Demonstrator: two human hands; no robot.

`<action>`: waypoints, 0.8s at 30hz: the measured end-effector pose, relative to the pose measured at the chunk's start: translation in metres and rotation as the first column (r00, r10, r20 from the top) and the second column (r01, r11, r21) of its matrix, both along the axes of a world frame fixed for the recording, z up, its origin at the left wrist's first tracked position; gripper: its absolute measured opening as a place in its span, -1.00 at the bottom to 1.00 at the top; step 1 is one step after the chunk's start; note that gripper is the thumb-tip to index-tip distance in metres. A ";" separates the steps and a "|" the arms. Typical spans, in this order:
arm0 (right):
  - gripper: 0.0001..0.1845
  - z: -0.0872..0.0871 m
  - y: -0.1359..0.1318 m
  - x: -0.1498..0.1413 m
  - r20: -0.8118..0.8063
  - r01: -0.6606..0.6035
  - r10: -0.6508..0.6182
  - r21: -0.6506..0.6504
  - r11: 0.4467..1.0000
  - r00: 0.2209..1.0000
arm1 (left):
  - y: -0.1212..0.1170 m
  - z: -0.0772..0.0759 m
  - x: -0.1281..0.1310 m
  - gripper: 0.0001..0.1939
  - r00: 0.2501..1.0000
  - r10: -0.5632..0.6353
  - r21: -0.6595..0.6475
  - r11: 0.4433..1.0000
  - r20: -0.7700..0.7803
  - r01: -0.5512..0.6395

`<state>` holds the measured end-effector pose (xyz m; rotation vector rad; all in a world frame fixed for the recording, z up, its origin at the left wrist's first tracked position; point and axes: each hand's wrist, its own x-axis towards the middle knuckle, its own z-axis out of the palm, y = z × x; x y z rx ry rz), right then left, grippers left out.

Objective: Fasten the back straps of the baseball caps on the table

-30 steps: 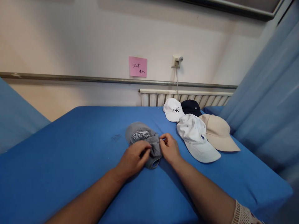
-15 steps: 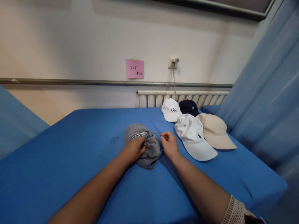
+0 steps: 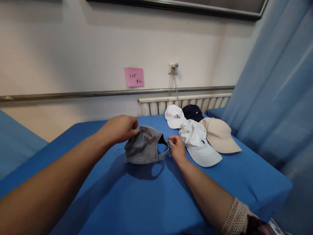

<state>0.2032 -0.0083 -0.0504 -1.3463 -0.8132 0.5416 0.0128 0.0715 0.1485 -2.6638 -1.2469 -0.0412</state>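
Observation:
A grey cap (image 3: 143, 147) hangs just above the blue table (image 3: 102, 195), its back opening turned toward me. My left hand (image 3: 119, 128) is closed on the cap's top edge and holds it up. My right hand (image 3: 176, 147) pinches the end of the cap's back strap at its right side. The cap casts a shadow on the table below it.
Several caps lie at the table's far right: a white cap with a logo (image 3: 174, 116), a dark navy cap (image 3: 193, 112), a white cap with a small emblem (image 3: 198, 142) and a beige cap (image 3: 218, 135). A radiator (image 3: 186, 101), a pink note (image 3: 134, 77) and blue curtains (image 3: 276, 88) surround the table.
My left hand has risen and lifted the grey cap off the table, turning its back opening toward me. My right hand stayed at the strap.

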 end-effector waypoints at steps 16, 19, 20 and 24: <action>-0.79 -0.007 0.008 0.000 -0.130 -0.053 0.035 -0.137 0.989 0.991 | 0.002 -0.025 0.021 -0.63 0.996 0.079 -0.195 0.977 -0.041 -0.085; -0.90 -0.016 0.009 -0.013 -0.070 -0.118 0.108 -0.161 0.980 0.992 | 0.011 -0.073 0.010 -0.66 0.995 0.084 -0.187 0.980 0.045 -0.074; -0.91 -0.018 0.008 -0.017 -0.027 -0.137 0.134 -0.170 0.976 0.991 | 0.011 -0.084 0.006 -0.64 0.995 0.079 -0.191 0.979 0.063 -0.065; -0.83 -0.022 0.003 -0.026 0.208 -0.222 0.274 -0.240 0.945 0.939 | 0.004 -0.095 -0.003 -0.61 0.994 0.059 -0.140 0.989 0.090 -0.046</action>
